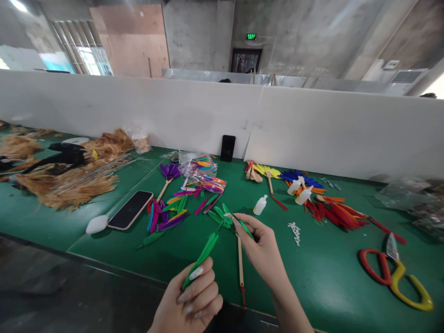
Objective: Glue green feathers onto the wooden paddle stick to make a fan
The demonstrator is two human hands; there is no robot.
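Feathers (204,252), long and green, stuck up from the left hand (194,296) at the bottom centre of the head view, its fingers curled closely around their lower ends, the tips slanting towards the middle of the frame. The right hand (258,245), just right of centre, had its thumb and fingers drawn to a narrow pinch on a green bunch (222,218). Below that bunch a wooden stick (240,261) ran down the frame, ending in a red cord (243,296); whether bunch and stick were joined could not be told.

Left of centre on the green table (322,273) lay loose coloured feathers (168,217), near a purple feather piece (169,171) and a plastic bag (199,166). Farther left was a phone (131,210), touching a white case (97,224), with tan fibre (76,185) beyond. Right of the right hand were a white bottle (260,205) and small white pieces (294,233). A yellow feather fan (267,170) and red feathers (342,215) lay behind them, and scissors (393,273) at the lower right.
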